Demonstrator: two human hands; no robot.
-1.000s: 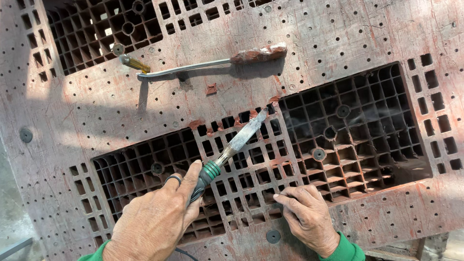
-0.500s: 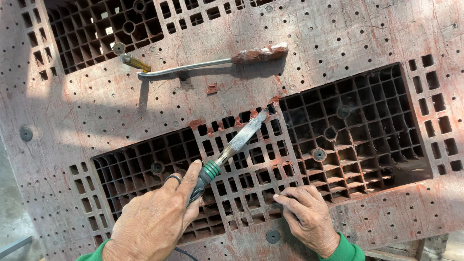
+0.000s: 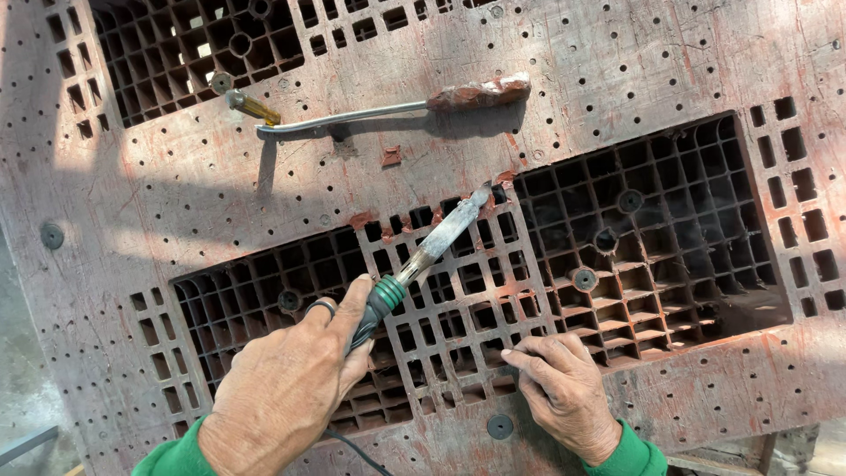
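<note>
Head view: the left hand, a ring on one finger, is closed around the green-and-black grip of a soldering iron. Just to its right, the right hand lies flat, fingers spread, pressing on the grid section of a worn reddish plastic pallet dotted with small holes. The iron's crusted metal shaft runs diagonally up and right from the left hand, its tip touching the grid's broken upper edge. Farther beyond, well apart, lies a bent metal rod with a rusty handle.
</note>
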